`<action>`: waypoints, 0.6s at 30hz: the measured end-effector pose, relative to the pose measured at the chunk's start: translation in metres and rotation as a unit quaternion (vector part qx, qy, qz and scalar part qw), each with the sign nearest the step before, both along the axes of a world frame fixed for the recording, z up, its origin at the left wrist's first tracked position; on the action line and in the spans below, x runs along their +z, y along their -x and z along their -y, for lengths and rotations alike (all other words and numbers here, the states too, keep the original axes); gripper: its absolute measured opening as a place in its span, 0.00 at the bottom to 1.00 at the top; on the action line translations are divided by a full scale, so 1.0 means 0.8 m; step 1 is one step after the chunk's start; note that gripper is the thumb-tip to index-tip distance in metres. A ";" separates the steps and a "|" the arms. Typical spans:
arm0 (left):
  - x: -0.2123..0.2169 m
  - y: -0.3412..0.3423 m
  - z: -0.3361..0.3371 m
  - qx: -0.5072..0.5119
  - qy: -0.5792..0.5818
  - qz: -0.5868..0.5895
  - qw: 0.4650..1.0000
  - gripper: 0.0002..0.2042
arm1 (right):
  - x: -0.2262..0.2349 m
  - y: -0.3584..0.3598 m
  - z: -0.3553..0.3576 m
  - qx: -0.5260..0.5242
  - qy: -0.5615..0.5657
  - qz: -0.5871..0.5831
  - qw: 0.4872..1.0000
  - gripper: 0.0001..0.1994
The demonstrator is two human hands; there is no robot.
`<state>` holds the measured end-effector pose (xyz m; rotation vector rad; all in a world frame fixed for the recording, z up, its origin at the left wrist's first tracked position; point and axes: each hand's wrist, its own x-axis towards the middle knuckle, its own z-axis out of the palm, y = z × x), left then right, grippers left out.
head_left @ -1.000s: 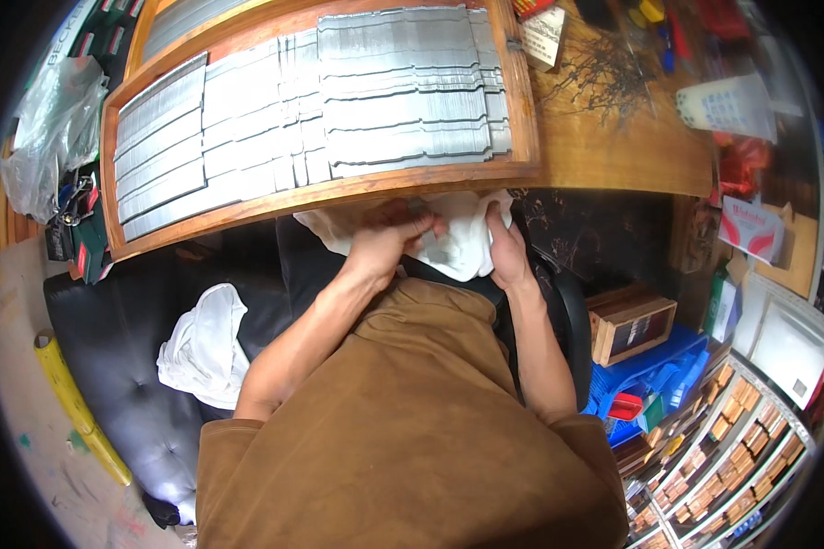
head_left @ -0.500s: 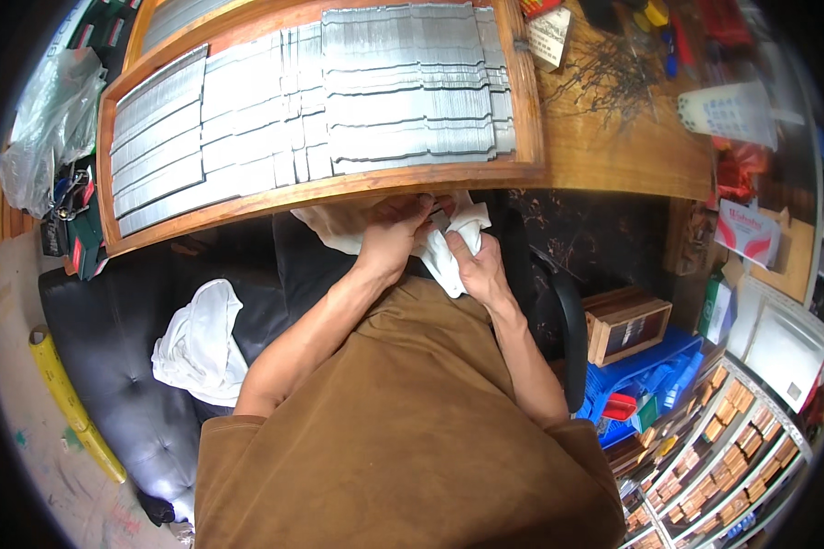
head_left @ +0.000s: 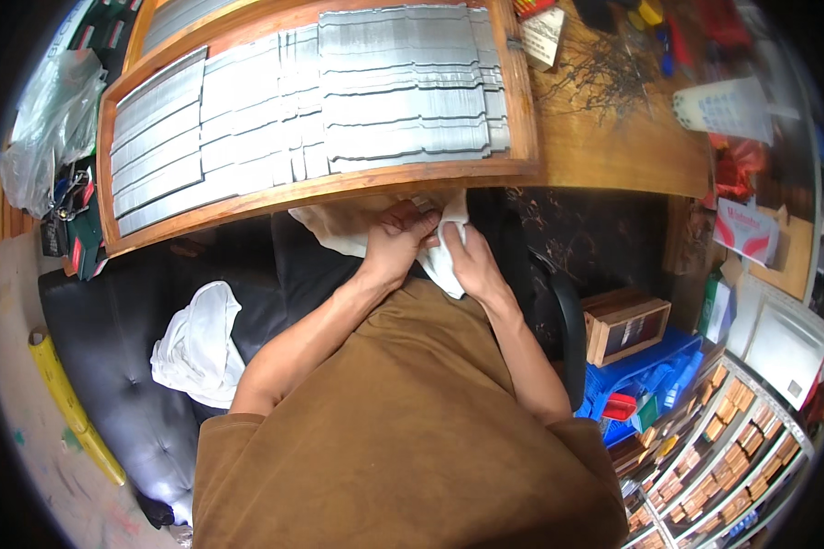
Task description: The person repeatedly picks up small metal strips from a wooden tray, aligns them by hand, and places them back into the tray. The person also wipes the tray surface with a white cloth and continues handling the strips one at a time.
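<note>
Just below the front edge of a wooden tray, both of my hands are close together over my lap. My left hand is closed in a pinch on a thin grey metal piece, of which only a small bit shows. A white cloth is gripped by my right hand, with its fingers pressing the fabric beside the left fingertips. One part of the cloth hangs down between the hands, and another spreads out left of them. The tray is filled with rows of flat grey metal pieces.
Another white cloth lies on the black padded seat at left. On the wooden desk stand dark wiry strands and a plastic cup. At right are a wooden box, a blue basket and shelves of small blocks.
My right hand has drawn in toward the left and turned slightly, bringing the cloth over the metal piece. Less of that piece shows between the hands than before.
</note>
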<state>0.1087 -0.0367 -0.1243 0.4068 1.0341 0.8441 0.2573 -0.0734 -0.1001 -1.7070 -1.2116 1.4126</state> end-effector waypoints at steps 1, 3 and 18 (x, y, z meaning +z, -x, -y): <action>0.000 -0.003 0.001 0.007 -0.013 -0.008 1.000 0.01 | -0.007 0.000 -0.008 0.025 0.028 0.001 0.999 0.20; -0.016 0.000 0.005 0.020 -0.015 -0.003 1.000 0.01 | -0.005 -0.003 -0.011 0.045 0.037 -0.003 0.998 0.20; -0.010 0.000 0.010 0.031 0.003 -0.027 0.999 0.04 | -0.012 -0.006 0.016 -0.073 0.121 -0.167 0.976 0.09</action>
